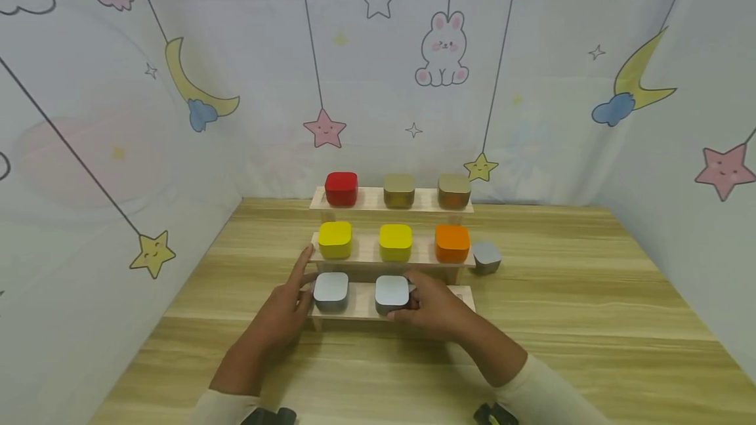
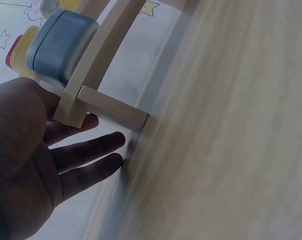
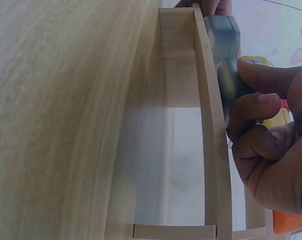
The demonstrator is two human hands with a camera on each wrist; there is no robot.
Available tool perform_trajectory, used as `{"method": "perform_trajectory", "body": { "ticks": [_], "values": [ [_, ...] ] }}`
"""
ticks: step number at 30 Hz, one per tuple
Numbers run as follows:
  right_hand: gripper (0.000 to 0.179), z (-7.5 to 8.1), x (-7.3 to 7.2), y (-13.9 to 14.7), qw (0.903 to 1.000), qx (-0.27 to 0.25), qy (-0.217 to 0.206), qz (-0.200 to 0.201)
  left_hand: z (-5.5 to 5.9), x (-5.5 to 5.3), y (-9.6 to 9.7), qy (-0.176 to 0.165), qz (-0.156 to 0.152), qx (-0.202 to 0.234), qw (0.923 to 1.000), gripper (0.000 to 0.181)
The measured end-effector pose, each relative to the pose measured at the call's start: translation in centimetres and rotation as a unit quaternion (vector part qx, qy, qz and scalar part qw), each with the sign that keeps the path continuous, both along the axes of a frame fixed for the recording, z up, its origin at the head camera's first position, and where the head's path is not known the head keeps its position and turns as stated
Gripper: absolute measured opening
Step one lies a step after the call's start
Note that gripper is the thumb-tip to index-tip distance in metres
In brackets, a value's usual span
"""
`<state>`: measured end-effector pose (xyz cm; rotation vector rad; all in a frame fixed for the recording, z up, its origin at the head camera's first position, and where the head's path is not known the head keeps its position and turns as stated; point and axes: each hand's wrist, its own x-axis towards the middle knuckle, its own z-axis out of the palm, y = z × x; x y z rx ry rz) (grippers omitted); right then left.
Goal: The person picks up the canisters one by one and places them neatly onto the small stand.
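A stepped wooden rack has three shelves holding small rounded-square tins. On the lowest shelf, my right hand pinches a grey tin between thumb and fingers at the middle of the board. In the right wrist view this tin is at the shelf's edge, partly hidden by the fingers. To its left stands another grey tin. My left hand is at the rack's left end, its index finger reaching up to the middle shelf. Its other fingers look extended around the shelf's end in the left wrist view.
The middle shelf carries two yellow tins and an orange tin. Above are a red tin and two gold-coloured tins. A loose grey tin lies on the wooden table, right of the rack. Printed cloth walls surround the table.
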<state>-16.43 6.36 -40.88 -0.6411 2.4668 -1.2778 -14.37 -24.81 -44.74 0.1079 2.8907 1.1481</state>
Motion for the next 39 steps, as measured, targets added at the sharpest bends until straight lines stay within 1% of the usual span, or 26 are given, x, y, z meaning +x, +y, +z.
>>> {"method": "perform_trajectory", "body": {
  "ticks": [11, 18, 27, 30, 36, 39],
  "values": [
    [0.056, -0.04, 0.22, 0.0, 0.9998, 0.02, 0.001, -0.007, -0.11, -0.03, -0.02, -0.009, 0.003, -0.002, 1.0, 0.088],
    [0.054, 0.2, 0.37, -0.03, 0.9995, 0.03, 0.003, -0.013, -0.25, -0.06, -0.14, 0.0, -0.003, -0.005, 1.0, 0.088],
    [0.055, 0.34, 0.38, 0.02, 0.999, 0.043, 0.009, -0.007, -0.36, -0.08, -0.17, 0.003, -0.004, -0.007, 1.0, 0.088],
    [0.059, 0.4, 0.41, 0.02, 0.9988, 0.047, 0.003, -0.014, -0.41, -0.08, -0.17, 0.004, -0.004, -0.007, 1.0, 0.088],
    [0.077, 0.57, 0.69, 0.18, 0.9974, 0.054, -0.008, -0.046, -0.46, -0.11, -0.18, 0.007, -0.004, -0.005, 1.0, 0.088],
    [0.081, 0.67, 0.87, 0.51, 0.9968, 0.056, -0.008, -0.055, -0.38, -0.09, -0.16, 0.005, -0.003, -0.007, 1.0, 0.088]
  ]
}}
